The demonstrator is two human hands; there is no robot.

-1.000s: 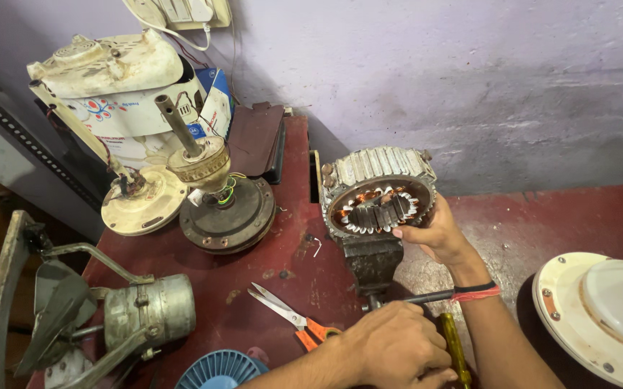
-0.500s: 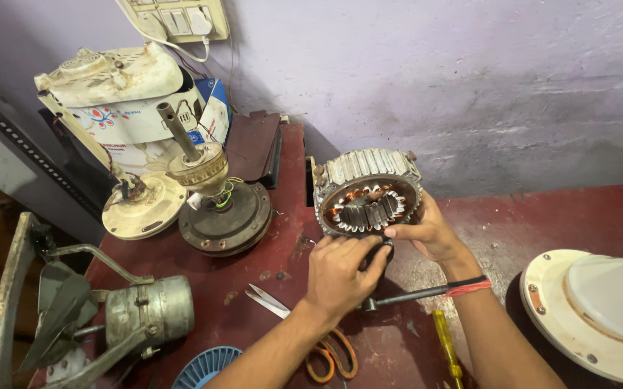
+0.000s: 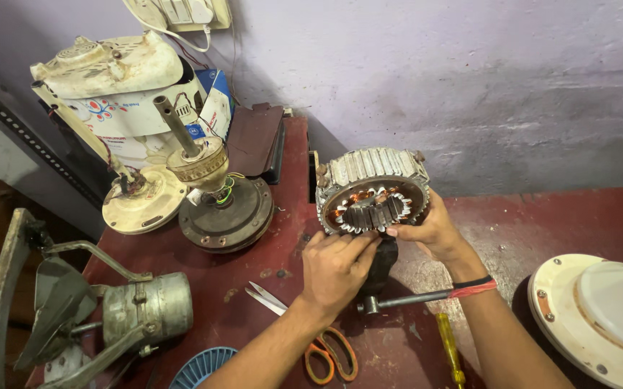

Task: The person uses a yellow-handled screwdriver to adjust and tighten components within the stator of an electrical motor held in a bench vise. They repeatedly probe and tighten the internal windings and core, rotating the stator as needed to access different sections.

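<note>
A round finned metal motor stator [image 3: 373, 189] with copper windings sits clamped in a small dark bench vise [image 3: 382, 270] on a dark red workbench [image 3: 268, 259]. My right hand [image 3: 430, 230] grips the stator's lower right rim. My left hand [image 3: 337, 266] rests its fingertips against the stator's lower front edge, just above the vise. Neither hand carries a tool.
Orange-handled scissors [image 3: 311, 338] and a yellow screwdriver [image 3: 450, 349] lie near my arms. To the left stand a fan motor with shaft [image 3: 214, 198], a cream fan base [image 3: 142, 205], a grey motor on a bracket [image 3: 135, 310] and a white casing [image 3: 110, 68]. A white round cover [image 3: 599, 317] lies right.
My left hand rose from near the scissors to the stator's lower front edge. The right hand stayed on the stator's rim. The camera moved closer.
</note>
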